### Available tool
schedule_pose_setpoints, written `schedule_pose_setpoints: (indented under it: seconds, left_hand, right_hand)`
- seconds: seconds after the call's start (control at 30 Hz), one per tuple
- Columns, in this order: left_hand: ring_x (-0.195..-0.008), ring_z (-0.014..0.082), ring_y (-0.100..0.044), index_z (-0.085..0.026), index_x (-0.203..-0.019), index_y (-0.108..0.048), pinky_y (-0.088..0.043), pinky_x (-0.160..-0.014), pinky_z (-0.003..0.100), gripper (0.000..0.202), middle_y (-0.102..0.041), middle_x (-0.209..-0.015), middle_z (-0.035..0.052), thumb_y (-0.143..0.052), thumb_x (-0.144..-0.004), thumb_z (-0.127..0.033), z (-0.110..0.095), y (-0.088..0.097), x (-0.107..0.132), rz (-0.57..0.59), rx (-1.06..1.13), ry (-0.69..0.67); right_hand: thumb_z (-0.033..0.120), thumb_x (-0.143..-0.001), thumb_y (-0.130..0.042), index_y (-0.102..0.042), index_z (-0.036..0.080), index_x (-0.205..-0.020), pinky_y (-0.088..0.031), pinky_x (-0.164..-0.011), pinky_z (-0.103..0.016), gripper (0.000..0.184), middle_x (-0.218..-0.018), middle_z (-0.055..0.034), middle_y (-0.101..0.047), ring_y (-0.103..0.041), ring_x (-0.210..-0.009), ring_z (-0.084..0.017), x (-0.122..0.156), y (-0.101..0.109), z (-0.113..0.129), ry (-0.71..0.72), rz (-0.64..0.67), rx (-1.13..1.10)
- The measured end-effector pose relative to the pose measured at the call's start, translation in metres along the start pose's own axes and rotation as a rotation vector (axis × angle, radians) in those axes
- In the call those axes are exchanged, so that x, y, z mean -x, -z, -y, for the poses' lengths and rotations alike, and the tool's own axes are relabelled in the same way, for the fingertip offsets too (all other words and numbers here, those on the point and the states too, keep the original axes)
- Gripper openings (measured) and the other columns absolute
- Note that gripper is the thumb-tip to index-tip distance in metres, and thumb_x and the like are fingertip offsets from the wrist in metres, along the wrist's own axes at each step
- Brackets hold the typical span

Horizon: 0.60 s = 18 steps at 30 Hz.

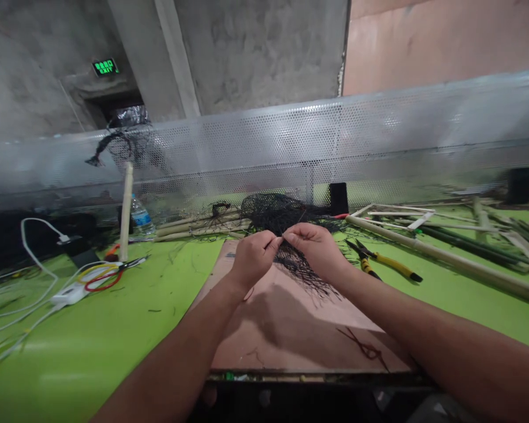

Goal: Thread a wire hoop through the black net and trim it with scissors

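Observation:
My left hand [252, 257] and my right hand [316, 249] meet above a brown board [286, 329] on the green table. Both are closed in a pinch on the edge of a black net [275, 212], fingertips almost touching. The net bunches up behind my hands and hangs in loose strands below my right hand. A short piece of dark cord [365, 348] lies on the board near my right forearm.
Yellow-handled pliers [390, 265] lie right of my hands. Bamboo sticks [203, 224] and a wooden frame [401, 214] lie behind. A water bottle [140, 216], an upright stick [126, 211], white cables with a power strip [68, 292] and scissors [103, 276] are at left. A perforated metal screen [335, 141] backs the table.

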<state>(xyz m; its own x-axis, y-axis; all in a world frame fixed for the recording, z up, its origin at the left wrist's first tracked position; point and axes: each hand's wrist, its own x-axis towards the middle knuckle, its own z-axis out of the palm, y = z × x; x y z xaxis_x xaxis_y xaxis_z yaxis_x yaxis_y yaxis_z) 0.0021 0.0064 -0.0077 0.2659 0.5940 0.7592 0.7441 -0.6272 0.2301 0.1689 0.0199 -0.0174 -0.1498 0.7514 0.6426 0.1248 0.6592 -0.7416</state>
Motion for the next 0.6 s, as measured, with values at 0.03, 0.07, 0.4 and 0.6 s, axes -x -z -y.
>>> schedule_pose_setpoints:
  seconds: [0.03,0.07,0.4,0.6]
  left_hand:
    - [-0.056,0.0101,-0.046,-0.016,-0.065,-0.058,-0.028,-0.055,0.023,0.032,-0.056,-0.06,0.0001,-0.048,-0.088,-0.035,0.0,-0.0002,-0.0002,-0.004,0.015,0.011]
    - [-0.056,0.0101,-0.046,-0.016,-0.065,-0.058,-0.028,-0.055,0.023,0.032,-0.056,-0.06,0.0001,-0.048,-0.088,-0.036,-0.0001,-0.0002,-0.0005,-0.009,0.03,0.024]
    - [-0.057,0.0095,-0.044,-0.015,-0.064,-0.058,-0.03,-0.055,0.022,0.03,-0.052,-0.058,-0.0014,-0.05,-0.085,-0.034,-0.002,0.0039,-0.0041,-0.041,0.157,0.149]
    - [-0.056,0.0094,-0.041,-0.014,-0.061,-0.056,-0.029,-0.054,0.022,0.032,-0.046,-0.055,-0.003,-0.051,-0.084,-0.036,-0.0032,0.0058,-0.0059,-0.051,0.248,0.238]
  right_hand:
    - [0.033,-0.08,-0.062,-0.068,0.02,-0.077,-0.044,-0.071,-0.03,0.014,-0.075,-0.0018,-0.063,-0.055,-0.073,-0.015,-0.0001,-0.0002,-0.0009,-0.012,0.007,-0.035]
    - [0.033,-0.081,-0.061,-0.068,0.02,-0.077,-0.044,-0.07,-0.029,0.015,-0.075,-0.0015,-0.062,-0.055,-0.073,-0.014,-0.0003,-0.0003,-0.0019,-0.012,0.012,-0.073]
    - [0.02,-0.085,-0.057,-0.068,0.023,-0.084,-0.045,-0.087,-0.036,0.012,-0.087,-0.0038,-0.067,-0.057,-0.096,-0.018,-0.0024,0.0041,0.0002,0.549,0.009,0.23]
    - [0.021,-0.085,-0.058,-0.071,0.023,-0.086,-0.038,-0.093,-0.044,0.013,-0.092,-0.0063,-0.063,-0.053,-0.09,-0.02,0.0009,0.0056,0.0003,0.693,-0.056,0.629]
